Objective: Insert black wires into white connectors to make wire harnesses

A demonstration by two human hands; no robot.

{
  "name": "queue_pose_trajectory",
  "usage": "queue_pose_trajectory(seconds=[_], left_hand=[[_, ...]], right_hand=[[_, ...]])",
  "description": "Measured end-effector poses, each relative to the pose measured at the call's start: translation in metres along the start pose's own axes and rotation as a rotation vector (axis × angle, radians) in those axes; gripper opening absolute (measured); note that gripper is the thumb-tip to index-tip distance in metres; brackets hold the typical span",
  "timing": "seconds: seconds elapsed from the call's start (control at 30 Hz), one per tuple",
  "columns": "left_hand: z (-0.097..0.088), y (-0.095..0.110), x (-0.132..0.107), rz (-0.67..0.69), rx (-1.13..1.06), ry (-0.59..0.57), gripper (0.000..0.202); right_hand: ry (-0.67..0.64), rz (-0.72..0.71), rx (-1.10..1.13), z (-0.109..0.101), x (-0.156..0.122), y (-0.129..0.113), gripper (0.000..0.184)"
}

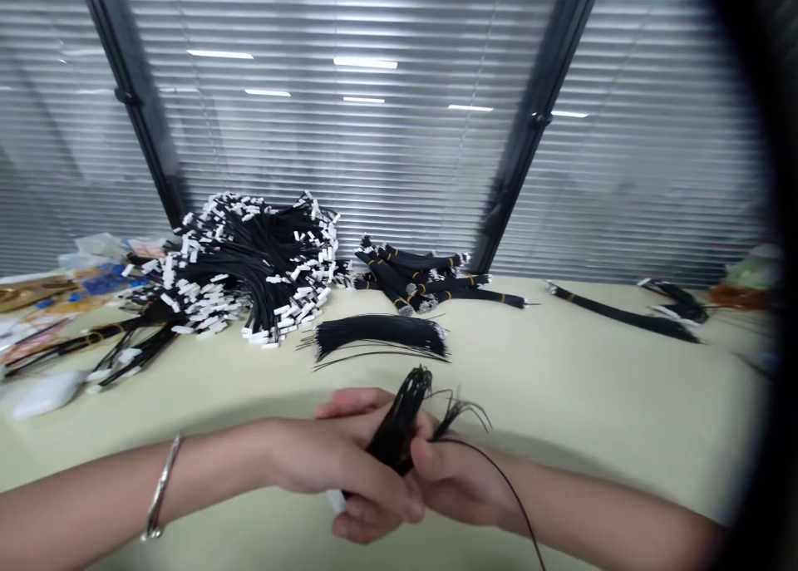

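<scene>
My left hand (349, 463) is wrapped round a thick bundle of black wires (402, 417), whose ends stick up above the fingers. A bit of white shows beneath that hand. Pressed against the same bundle, my right hand (458, 471) has its thumb bent and its fingers closed. From between the right thumb and fingers a few loose black wires (458, 413) fan out, and one long wire trails down over the right wrist. Both hands overlap above the table, so the lower part of the bundle is hidden. Just beyond them lies a loose sheaf of cut black wires (380, 337).
A large heap of black cables with white connectors (262, 255) stands at the back left. Several banded black wire bundles (430, 276) lie behind the sheaf. One long bundle (623, 312) rests on the right. Bags and coloured parts (100, 280) fill the far left, before window blinds (337, 122).
</scene>
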State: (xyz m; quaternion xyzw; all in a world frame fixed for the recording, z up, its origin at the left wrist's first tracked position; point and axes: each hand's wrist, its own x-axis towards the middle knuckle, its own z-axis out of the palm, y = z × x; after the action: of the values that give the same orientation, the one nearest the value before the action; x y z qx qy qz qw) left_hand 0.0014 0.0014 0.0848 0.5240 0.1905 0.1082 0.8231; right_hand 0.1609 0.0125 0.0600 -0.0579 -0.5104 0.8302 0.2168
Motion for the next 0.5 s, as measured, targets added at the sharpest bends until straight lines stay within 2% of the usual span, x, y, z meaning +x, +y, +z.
queue_pose_trajectory(seconds=[0.2,0.33,0.43,0.5], left_hand=[[-0.010,-0.011,-0.008,0.071,-0.056,-0.091,0.018],[-0.015,-0.021,-0.021,0.089,-0.082,0.012,0.029],[-0.015,-0.023,-0.030,0.132,-0.077,0.056,0.040],[-0.015,-0.024,-0.034,0.138,-0.075,0.064,0.042]], right_hand=[[0.015,-0.073,0.142,0.007,-0.002,0.006,0.052],[0.083,-0.159,0.102,-0.006,0.003,0.006,0.022],[0.195,-0.220,0.044,-0.017,0.007,0.001,0.039],[0.301,-0.194,0.011,-0.024,0.008,-0.004,0.050]])
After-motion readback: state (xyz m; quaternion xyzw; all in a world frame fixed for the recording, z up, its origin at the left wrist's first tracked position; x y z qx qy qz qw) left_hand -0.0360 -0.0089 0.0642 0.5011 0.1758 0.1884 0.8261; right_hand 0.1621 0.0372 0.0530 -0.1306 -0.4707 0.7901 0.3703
